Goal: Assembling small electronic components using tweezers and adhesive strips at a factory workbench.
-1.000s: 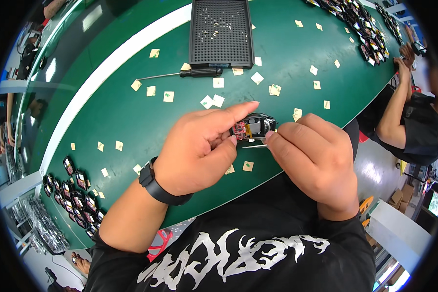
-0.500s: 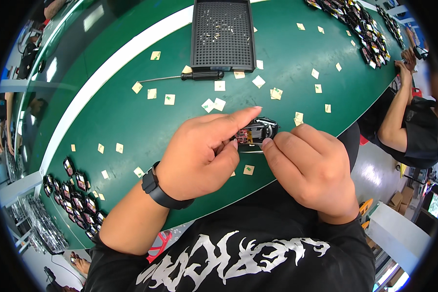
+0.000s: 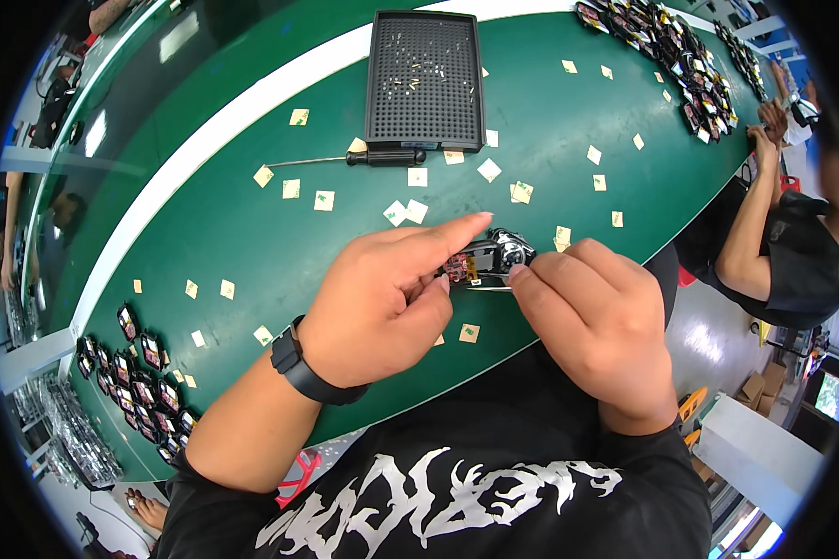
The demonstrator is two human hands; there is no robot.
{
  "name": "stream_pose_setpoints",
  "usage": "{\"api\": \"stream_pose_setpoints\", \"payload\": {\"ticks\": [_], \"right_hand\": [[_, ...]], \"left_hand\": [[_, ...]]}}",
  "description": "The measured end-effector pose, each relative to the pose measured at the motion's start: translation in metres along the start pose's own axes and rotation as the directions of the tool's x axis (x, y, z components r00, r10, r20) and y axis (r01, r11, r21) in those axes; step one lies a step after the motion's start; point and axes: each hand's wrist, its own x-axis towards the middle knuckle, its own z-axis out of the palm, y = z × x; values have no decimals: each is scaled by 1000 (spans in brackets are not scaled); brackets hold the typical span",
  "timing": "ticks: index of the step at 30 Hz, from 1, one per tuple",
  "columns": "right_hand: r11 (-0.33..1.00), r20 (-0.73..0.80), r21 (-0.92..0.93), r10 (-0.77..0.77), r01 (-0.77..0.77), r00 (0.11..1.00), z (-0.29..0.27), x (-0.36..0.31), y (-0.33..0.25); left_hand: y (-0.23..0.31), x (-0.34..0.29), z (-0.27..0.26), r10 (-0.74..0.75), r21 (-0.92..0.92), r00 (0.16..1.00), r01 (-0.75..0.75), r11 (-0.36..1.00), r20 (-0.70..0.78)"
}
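My left hand (image 3: 382, 298), with a black watch on its wrist, is closed around one end of a small black electronic device (image 3: 485, 259). Red circuit board and an orange-yellow strip show in its exposed inside, and a shiny rounded black part is at its right end. My right hand (image 3: 597, 321) pinches thin metal tweezers (image 3: 488, 288), their slim prongs reaching left along the near edge of the device. The grip end of the tweezers is hidden in my fingers. Both hands are just above the green tabletop (image 3: 345, 247).
A black perforated tray (image 3: 426, 140) with tiny parts stands ahead, a black-handled screwdriver (image 3: 387, 157) before it. Pale square stickers (image 3: 323, 200) are scattered around. Similar devices lie in piles at left (image 3: 144, 396) and far right (image 3: 680, 65). Another person (image 3: 755, 233) works at the right.
The device has turned slightly in my left hand, so its shiny right end shows more. My right hand stays pinched on the tweezers beside it. The whole view has shifted a little.
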Motion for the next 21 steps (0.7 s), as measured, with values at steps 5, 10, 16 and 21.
{"api": "stream_pose_setpoints", "payload": {"ticks": [5, 10, 16, 21], "right_hand": [[999, 12, 49, 15, -15, 1000, 3, 2, -4], [994, -23, 109, 3, -1, 1000, 7, 1, 2], [990, -41, 133, -45, 50, 998, 12, -1, 7], [986, -41, 134, -91, 96, 995, 11, 1, 9]], "left_hand": [[-2, -1, 0, 17, -3, 1000, -17, 1000, -7], [-1, 1, -1, 17, -7, 1000, -17, 1000, 0], [-2, 1, -2, 18, -7, 1000, -18, 1000, 15], [-4, 0, -2, 38, 1, 999, -38, 999, 12]]}}
